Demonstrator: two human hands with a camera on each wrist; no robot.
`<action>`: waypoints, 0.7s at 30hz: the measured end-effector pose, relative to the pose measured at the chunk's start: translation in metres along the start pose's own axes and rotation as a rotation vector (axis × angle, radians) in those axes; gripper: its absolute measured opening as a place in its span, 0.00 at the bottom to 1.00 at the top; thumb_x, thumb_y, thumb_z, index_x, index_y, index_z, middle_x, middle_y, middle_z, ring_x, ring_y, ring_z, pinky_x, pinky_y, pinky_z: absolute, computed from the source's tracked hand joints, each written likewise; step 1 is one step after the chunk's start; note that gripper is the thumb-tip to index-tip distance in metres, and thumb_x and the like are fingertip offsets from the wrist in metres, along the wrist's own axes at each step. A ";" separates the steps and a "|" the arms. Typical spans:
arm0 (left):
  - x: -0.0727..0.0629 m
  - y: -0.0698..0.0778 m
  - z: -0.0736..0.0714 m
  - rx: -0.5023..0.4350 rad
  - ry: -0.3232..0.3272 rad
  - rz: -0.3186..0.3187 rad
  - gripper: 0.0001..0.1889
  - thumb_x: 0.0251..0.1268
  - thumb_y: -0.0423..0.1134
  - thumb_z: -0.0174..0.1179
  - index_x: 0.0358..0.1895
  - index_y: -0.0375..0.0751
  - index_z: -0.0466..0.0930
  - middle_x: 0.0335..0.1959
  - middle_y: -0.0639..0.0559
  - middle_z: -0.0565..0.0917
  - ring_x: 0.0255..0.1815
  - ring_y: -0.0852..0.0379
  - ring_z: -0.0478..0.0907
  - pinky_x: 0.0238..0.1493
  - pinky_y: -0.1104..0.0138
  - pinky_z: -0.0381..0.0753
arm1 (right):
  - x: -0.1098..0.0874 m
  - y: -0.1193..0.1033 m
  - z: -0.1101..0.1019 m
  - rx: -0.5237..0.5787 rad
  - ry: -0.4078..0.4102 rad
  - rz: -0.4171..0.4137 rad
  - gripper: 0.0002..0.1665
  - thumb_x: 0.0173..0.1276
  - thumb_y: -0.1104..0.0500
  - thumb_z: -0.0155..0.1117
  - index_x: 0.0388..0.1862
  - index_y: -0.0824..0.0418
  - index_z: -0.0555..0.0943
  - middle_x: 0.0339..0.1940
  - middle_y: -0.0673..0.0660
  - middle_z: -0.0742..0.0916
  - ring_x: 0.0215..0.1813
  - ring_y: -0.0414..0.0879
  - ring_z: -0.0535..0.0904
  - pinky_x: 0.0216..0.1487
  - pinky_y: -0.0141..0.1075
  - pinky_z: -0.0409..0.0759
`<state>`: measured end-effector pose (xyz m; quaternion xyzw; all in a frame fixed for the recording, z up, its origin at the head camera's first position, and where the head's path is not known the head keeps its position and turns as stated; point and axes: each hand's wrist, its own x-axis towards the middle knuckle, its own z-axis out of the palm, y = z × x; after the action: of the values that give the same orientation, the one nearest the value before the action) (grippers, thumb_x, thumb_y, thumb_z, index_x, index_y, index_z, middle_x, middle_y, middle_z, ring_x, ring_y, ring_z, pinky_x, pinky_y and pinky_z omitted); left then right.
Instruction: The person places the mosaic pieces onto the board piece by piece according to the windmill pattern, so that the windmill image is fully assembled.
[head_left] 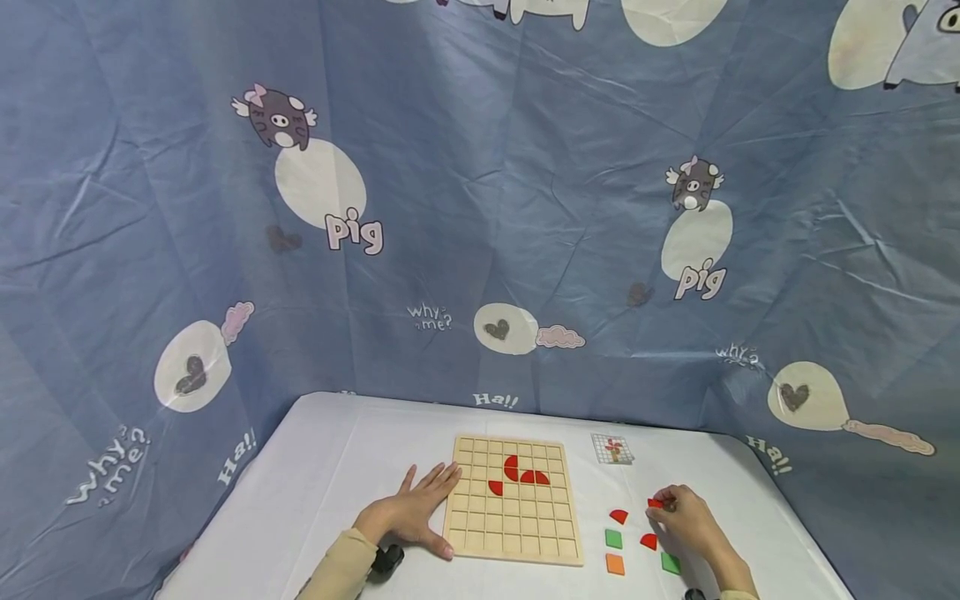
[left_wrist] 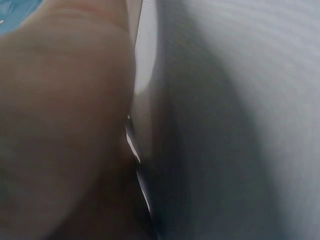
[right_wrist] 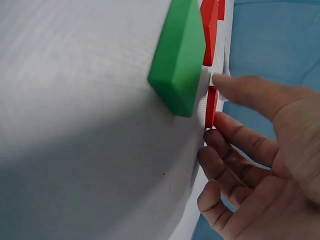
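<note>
My right hand (head_left: 686,518) pinches a red quarter-circle piece (head_left: 655,502) between thumb and fingertips, low over the white table to the right of the wooden grid board (head_left: 517,546). In the right wrist view that red piece (right_wrist: 211,107) stands between the thumb and index finger, the other fingers loosely curled. My left hand (head_left: 412,510) lies spread, fingertips at the board's left edge and thumb by its lower left corner. On the board sit several red quarter-circles, among them a pair (head_left: 535,477) and a single one (head_left: 496,488). The left wrist view shows mostly blurred skin and tabletop.
Loose near my right hand lie two red quarter-circles (head_left: 618,517), a green square (head_left: 613,538), another green square (head_left: 671,564) and an orange square (head_left: 615,564). A printed pattern card (head_left: 602,450) lies right of the board's top. A blue patterned cloth (head_left: 525,208) hangs behind the table.
</note>
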<state>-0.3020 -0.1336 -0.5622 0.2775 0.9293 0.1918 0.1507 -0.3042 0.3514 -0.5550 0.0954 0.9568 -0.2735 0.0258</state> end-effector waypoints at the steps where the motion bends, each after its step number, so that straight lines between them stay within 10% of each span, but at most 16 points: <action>1: 0.000 0.000 0.000 -0.001 0.001 0.000 0.68 0.37 0.73 0.67 0.79 0.46 0.40 0.81 0.50 0.41 0.81 0.47 0.37 0.75 0.40 0.24 | 0.000 0.000 0.000 0.001 0.004 -0.007 0.17 0.57 0.59 0.72 0.41 0.68 0.81 0.38 0.60 0.80 0.38 0.48 0.77 0.39 0.42 0.79; 21: -0.001 0.002 -0.002 -0.005 -0.001 0.016 0.67 0.38 0.71 0.68 0.78 0.44 0.40 0.81 0.48 0.41 0.81 0.45 0.36 0.74 0.39 0.24 | -0.001 -0.001 0.001 0.021 0.021 -0.005 0.18 0.57 0.59 0.72 0.42 0.69 0.80 0.38 0.60 0.79 0.38 0.48 0.76 0.38 0.40 0.79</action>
<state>-0.3008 -0.1335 -0.5594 0.2849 0.9263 0.1952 0.1505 -0.3036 0.3504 -0.5553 0.0964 0.9542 -0.2828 0.0139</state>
